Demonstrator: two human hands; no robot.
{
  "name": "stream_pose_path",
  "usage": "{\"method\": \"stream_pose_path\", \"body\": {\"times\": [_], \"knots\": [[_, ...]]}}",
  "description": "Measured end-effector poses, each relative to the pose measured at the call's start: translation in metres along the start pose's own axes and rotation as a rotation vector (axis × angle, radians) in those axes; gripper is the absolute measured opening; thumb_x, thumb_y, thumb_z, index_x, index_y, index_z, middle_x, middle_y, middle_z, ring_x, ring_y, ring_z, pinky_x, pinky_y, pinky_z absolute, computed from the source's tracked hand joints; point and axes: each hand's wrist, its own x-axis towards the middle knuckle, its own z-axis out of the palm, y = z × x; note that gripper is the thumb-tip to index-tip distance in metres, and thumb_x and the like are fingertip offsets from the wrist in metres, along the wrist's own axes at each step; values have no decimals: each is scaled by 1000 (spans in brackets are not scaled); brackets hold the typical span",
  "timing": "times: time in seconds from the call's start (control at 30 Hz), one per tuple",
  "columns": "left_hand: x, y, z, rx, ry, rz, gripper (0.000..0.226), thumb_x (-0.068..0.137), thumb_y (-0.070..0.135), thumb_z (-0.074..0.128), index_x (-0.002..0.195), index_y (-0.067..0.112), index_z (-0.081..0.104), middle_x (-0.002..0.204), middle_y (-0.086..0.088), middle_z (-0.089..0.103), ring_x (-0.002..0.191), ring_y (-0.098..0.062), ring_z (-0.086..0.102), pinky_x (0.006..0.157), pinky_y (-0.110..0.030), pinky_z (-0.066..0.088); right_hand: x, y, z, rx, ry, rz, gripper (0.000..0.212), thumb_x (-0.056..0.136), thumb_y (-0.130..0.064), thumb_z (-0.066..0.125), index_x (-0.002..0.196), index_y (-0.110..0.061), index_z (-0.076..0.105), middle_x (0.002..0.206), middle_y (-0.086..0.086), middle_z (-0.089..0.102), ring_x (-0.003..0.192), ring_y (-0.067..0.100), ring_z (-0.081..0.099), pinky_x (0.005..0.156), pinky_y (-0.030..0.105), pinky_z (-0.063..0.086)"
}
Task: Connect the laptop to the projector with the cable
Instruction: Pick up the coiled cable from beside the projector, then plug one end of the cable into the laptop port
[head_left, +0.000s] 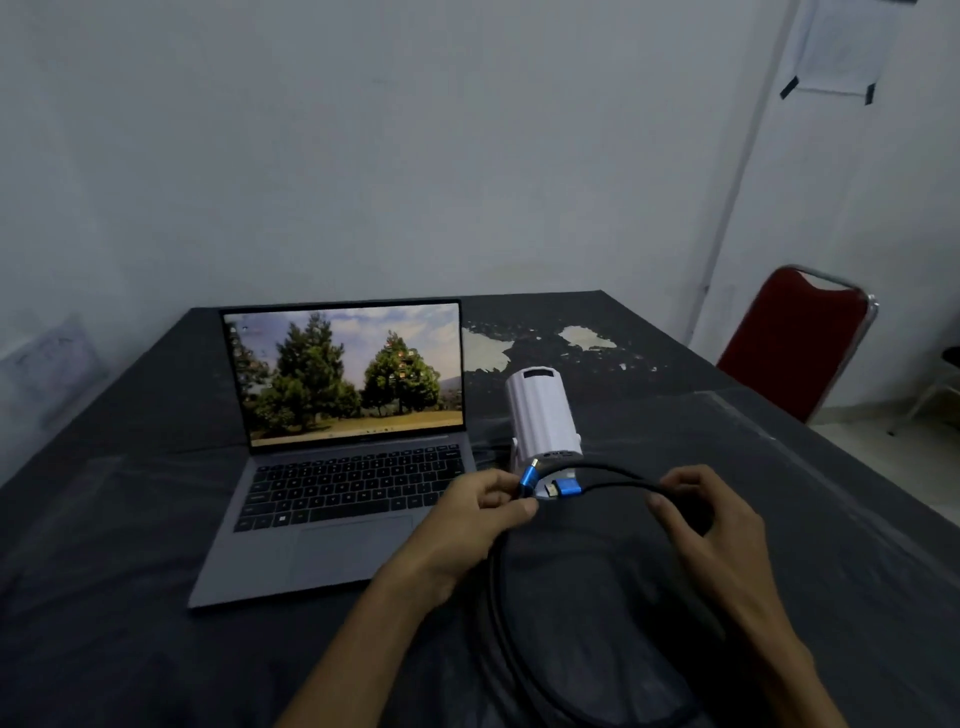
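An open grey laptop (332, 467) stands on the dark table, its screen showing trees. To its right sits a white cylindrical projector (540, 415). A coiled black cable (496, 597) with two blue plugs (563, 488) hangs between my hands, just in front of the projector. My left hand (483, 512) pinches the cable near one blue plug. My right hand (711, 514) grips the cable loops on the other side. Both plugs are free in the air, apart from any port.
The table (130, 519) is covered with dark cloth, worn to white patches (587, 338) behind the projector. A red chair (795, 343) stands at the far right by the white wall. A taped paper (836, 47) hangs on the wall.
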Motion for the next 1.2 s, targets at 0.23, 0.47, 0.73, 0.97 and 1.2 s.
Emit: {"method": "stream_pose_path", "body": {"times": [0.23,0.47,0.73,0.97,1.2], "knots": [[-41,17,-48,-389,-198,-67,20,95,22,70,90,8,57,70,-2,46,52,-10,35,41,-19,31,6,-54,27,124,-112,-119,17,83,-10,86,86,-25,77,86,-5,79,78,15,76,76,49,63],[-81,42,-94,-332,14,-12,34,99,37,58,93,4,66,58,2,35,39,-5,24,38,-22,12,19,-124,64,238,-249,-300,15,84,-12,85,95,-21,80,91,-1,80,86,16,78,82,47,64],[-151,99,-179,-194,579,236,31,105,28,50,83,7,58,46,9,30,33,-2,22,33,-10,16,0,-151,119,232,-33,-510,25,94,-11,74,117,-20,70,117,-15,69,111,-1,64,90,14,49],[-155,81,-238,577,1360,486,33,107,26,47,83,9,63,61,4,53,52,-10,49,48,-29,39,-34,-99,185,84,-269,-458,28,91,-12,77,117,-22,71,117,-7,67,116,0,61,96,31,52],[-92,-15,-282,1117,1262,351,19,97,7,60,80,7,53,58,-11,57,46,-30,52,45,-31,30,-50,-60,205,-96,-418,-472,34,91,-25,74,124,-21,72,127,-7,62,121,10,58,102,39,50]]}}
